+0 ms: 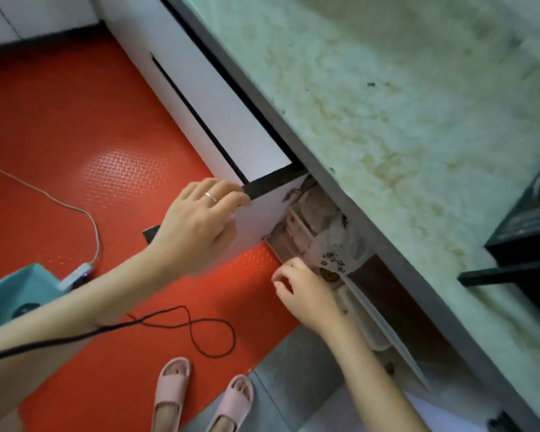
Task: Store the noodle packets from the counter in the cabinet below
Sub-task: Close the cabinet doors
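Red floor mat [75, 135] lies beneath both hands, where the right hand [303, 291] curls its fingers against a printed packet [334, 254] inside the cabinet [387, 291], grip unclear, the left hand [206, 219] clasps the open door [262, 219], and the worktop [387, 120] lies beyond.

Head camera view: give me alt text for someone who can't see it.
A left hand holds a white cabinet door open under a counter, while the right hand is by a patterned bag inside. Red mat below.
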A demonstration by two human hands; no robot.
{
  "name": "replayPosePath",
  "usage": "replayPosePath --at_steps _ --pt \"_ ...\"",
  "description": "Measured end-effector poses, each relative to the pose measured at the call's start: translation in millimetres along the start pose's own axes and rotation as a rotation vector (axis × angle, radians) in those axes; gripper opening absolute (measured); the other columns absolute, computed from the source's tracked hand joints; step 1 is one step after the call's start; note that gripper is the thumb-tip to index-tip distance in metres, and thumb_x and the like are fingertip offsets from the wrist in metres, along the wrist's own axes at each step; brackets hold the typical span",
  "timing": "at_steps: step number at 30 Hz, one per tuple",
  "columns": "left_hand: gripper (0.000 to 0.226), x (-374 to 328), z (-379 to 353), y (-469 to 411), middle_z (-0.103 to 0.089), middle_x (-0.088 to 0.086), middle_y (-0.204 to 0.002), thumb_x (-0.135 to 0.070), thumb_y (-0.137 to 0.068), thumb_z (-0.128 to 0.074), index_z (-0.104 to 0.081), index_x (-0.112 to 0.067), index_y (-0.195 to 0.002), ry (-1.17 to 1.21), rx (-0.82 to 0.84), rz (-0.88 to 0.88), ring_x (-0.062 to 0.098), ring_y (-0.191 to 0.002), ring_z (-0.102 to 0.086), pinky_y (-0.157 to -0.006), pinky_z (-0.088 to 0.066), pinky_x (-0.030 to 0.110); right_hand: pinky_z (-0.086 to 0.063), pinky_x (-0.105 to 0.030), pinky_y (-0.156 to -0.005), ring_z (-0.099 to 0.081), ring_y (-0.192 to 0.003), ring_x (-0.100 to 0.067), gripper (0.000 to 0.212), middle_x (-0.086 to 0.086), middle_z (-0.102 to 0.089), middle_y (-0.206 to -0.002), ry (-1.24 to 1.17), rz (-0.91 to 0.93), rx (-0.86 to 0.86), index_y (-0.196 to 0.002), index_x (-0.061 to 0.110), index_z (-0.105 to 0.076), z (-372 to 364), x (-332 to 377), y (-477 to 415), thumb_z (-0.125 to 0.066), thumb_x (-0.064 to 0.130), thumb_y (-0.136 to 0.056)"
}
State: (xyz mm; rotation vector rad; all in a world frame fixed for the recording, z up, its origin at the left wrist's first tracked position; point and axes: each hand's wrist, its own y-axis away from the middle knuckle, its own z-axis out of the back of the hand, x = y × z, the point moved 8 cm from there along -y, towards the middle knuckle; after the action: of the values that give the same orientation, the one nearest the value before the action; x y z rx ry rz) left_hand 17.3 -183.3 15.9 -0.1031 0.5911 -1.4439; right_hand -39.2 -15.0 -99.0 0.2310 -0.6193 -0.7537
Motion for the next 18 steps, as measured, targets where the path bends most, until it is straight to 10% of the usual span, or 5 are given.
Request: replayPosePath --at_steps 5,10,18 --pt "0.030 62.2 -24.8 28.6 -0.059 0.015 -0.109 -0.034 -0.097 -0.039 -0.052 -0.009 -0.109 0.114 0.469 0.683 0.033 -0.096 -0.056 -0.079 -0.044 0.040 -0.048 -0.034 -0.087 -0.059 -0.100 -0.017 0.018 0.009 -0.050 -0.118 0.009 -0.042 0.083 -0.106 0.026 -0.060 17.8 12.8 30.1 -0.048 0.032 -0.094" --pt "0.028 65.1 -31.5 33.5 -0.053 0.013 -0.082 -0.020 -0.099 -0.027 -0.049 -0.005 -0.106 0.098 0.662 0.689 0.028 -0.065 -0.047 -0.059 -0.036 0.033 -0.041 -0.024 -0.082 -0.049 -0.088 -0.005 0.018 0.006 -0.051 -0.117 -0.053 -0.105 0.098 -0.107 0.023 -0.061 28.7 11.8 59.8 -0.049 0.026 -0.095" --pt "0.027 7.7 -61.0 46.8 -0.056 0.009 -0.100 -0.015 -0.099 -0.038 -0.052 -0.003 -0.119 0.435 1.012 0.714 0.026 -0.088 -0.056 -0.073 -0.052 0.036 -0.043 -0.028 -0.093 -0.051 -0.098 -0.008 0.023 0.007 -0.048 -0.116 -0.193 -0.256 0.112 -0.114 0.020 -0.061 35.2 4.9 126.0 -0.048 0.024 -0.096"
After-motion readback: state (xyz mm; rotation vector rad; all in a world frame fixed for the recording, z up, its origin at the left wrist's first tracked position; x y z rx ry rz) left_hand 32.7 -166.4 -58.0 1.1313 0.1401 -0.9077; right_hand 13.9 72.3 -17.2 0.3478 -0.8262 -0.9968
